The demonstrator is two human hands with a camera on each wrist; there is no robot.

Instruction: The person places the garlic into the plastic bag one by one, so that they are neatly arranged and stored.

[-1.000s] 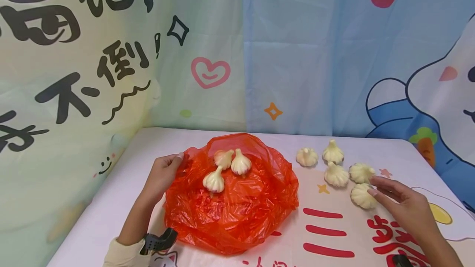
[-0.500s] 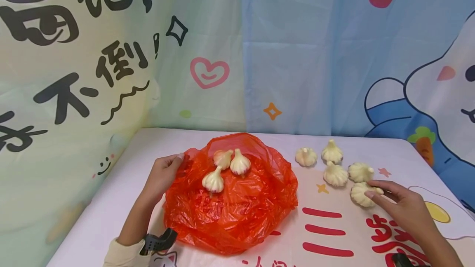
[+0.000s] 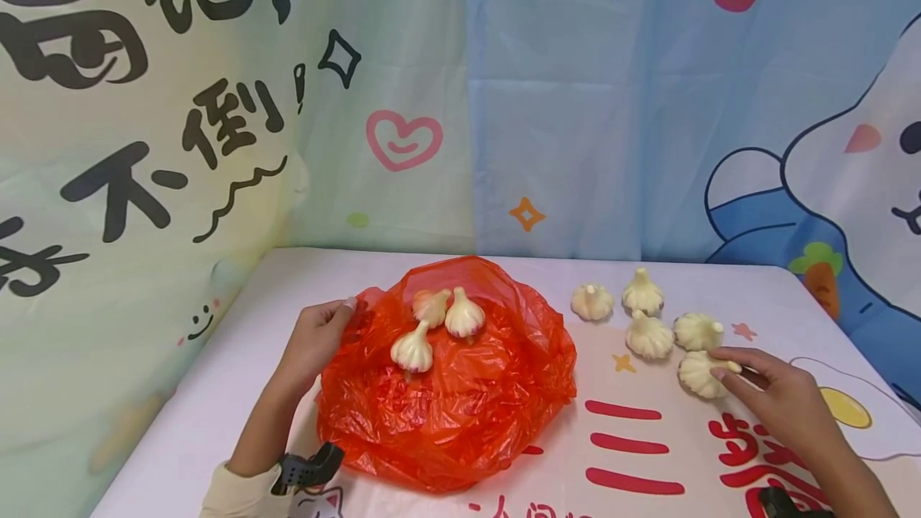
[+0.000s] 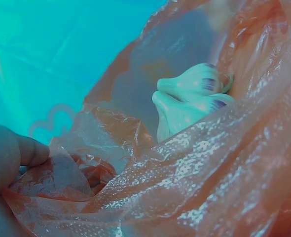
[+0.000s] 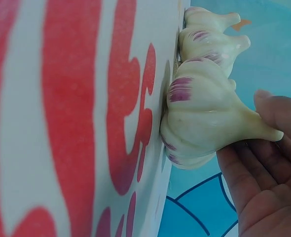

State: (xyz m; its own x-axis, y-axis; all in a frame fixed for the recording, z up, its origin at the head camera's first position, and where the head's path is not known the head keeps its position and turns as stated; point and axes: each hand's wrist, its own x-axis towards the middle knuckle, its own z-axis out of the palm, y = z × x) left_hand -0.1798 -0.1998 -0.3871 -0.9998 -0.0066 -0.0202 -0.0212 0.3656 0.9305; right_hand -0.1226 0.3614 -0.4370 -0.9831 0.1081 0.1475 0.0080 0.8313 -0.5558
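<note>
A red plastic bag lies spread on the table with three garlic bulbs sitting on it. At the bag's left edge my left hand pinches the plastic between thumb and fingers; the left wrist view shows the gathered film beside the thumb. On the right, my right hand pinches the nearest loose garlic bulb by its stem. In the right wrist view that bulb still touches the tabletop, thumb on one side of the stem, fingers on the other.
Several more garlic bulbs stand close together beyond the right hand, one slightly apart toward the bag. The printed cloth covers the table between bag and bulbs. A patterned curtain hangs behind the table.
My right hand has closed its thumb and fingers on the nearest bulb's stem, which now points toward the hand. The left hand keeps its hold on the bag.
</note>
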